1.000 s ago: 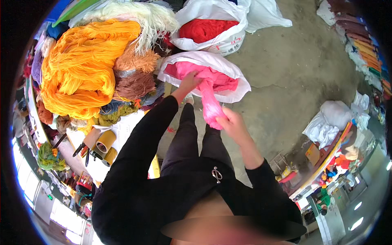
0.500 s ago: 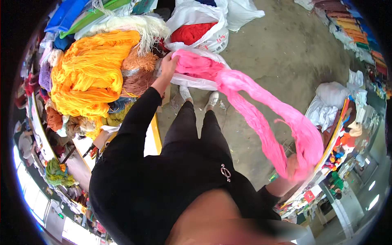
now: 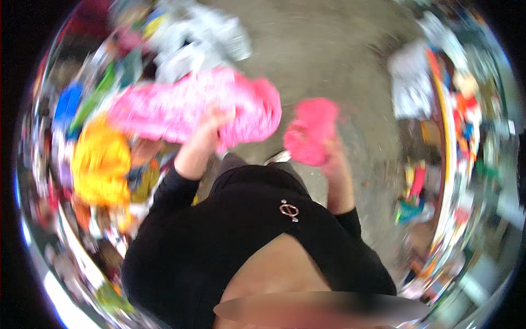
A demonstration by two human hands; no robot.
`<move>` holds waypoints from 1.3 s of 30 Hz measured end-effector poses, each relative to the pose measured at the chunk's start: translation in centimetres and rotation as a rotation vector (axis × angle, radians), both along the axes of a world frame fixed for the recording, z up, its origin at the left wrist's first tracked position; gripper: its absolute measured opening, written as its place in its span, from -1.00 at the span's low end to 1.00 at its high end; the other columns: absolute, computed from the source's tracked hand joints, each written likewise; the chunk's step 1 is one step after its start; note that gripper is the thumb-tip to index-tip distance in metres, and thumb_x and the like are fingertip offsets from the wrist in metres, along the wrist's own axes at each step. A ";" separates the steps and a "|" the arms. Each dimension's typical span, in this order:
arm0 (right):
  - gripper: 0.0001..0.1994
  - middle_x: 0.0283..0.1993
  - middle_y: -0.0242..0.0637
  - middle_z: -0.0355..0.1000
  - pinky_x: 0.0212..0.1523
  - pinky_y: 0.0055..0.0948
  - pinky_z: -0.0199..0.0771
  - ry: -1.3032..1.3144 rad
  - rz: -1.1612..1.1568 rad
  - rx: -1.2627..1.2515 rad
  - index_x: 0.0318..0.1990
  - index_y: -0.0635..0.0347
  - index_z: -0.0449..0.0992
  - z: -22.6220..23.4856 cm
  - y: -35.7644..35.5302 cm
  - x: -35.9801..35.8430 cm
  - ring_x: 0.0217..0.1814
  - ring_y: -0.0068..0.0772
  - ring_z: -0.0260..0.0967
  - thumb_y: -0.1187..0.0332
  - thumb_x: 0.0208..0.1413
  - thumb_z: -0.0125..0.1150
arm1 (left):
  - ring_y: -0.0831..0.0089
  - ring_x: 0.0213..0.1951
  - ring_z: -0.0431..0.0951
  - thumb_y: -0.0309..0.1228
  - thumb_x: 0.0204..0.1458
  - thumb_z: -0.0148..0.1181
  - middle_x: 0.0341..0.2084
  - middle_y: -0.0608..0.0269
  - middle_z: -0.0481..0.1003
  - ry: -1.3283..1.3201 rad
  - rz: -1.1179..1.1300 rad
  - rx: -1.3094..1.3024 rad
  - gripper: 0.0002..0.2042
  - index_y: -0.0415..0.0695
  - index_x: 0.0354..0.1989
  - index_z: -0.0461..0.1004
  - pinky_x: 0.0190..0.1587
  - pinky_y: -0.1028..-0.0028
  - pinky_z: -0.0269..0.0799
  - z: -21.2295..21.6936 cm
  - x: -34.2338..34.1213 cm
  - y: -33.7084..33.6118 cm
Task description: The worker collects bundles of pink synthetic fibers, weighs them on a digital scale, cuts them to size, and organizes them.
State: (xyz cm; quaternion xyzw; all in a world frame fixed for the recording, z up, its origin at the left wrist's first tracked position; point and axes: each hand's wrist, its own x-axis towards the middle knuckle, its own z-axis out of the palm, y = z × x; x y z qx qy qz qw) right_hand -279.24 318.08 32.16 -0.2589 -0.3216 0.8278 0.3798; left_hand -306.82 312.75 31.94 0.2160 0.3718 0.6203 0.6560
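Pretty blurry shot, lots of motion smear, so taking it with a grain of salt.

Left hand up at chest height, fingers wrapped around a long pink bundle of yarn stretched out sideways to the left. Right hand out on the other side, fingers curled around a smaller pink wad. Can't tell whether the two pink masses are one skein joined somewhere or two separate pieces: looks like a gap between them, but the blur hides any strand.

Progress-wise, at a guess: pink yarn lifted clear and held in the air above the floor, not resting on anything. Nothing laid down or bundled yet, so probably mid-handling, with the tidying or placing part left to do.

Surroundings: bare grey concrete floor below and ahead. Heaps of coloured fibre along the left, including a big yellow-orange pile and blue and green stuff above it. White bags near the top, another white bag on the right, next to a cluttered strip of colourful bits. Black sleeves and black top filling the lower middle.
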 end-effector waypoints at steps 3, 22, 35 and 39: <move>-0.36 0.10 -0.22 0.23 0.03 -0.41 0.31 -0.159 0.129 0.063 0.17 0.30 0.08 -2.5 -1.3 5.4 0.03 -0.44 0.26 0.35 -0.05 0.23 | 0.50 -0.17 0.42 -0.37 0.02 0.11 -0.22 0.26 0.45 0.418 -0.444 -0.207 -0.67 -0.24 -0.05 0.36 -0.09 0.53 0.32 2.8 13.5 2.2; -0.31 0.17 -0.21 0.09 0.18 -0.41 0.05 -0.445 -0.631 -0.081 0.24 0.24 -0.05 -3.2 5.4 48.0 0.22 -0.43 0.03 0.25 0.03 0.16 | 0.09 0.01 0.35 -0.24 -0.33 0.34 -0.05 -0.07 0.33 0.872 -1.181 0.569 -0.22 -0.21 0.12 0.09 0.04 0.26 0.25 -6.7 63.7 23.5; -0.67 -0.12 -0.22 0.43 -0.15 -0.58 0.36 -0.584 -1.644 -0.469 0.01 0.27 0.33 -8.8 6.1 79.9 -0.15 -0.48 0.40 0.35 0.09 0.07 | 0.49 -0.28 0.47 -0.54 -0.24 0.13 -0.37 0.22 0.50 0.368 -1.066 0.653 -0.64 -0.27 -0.16 0.40 -0.15 0.48 0.36 -4.8 110.1 46.9; -0.73 -0.29 -0.29 0.47 -0.45 -0.65 0.36 -0.557 -1.548 -0.779 -0.09 0.25 0.38 -18.8 6.4 86.2 -0.42 -0.57 0.41 0.35 0.07 0.10 | 0.55 -0.30 0.44 -0.55 -0.23 0.12 -0.37 0.29 0.46 0.246 -1.104 0.661 -0.65 -0.25 -0.15 0.39 -0.18 0.52 0.35 -2.2 124.0 51.1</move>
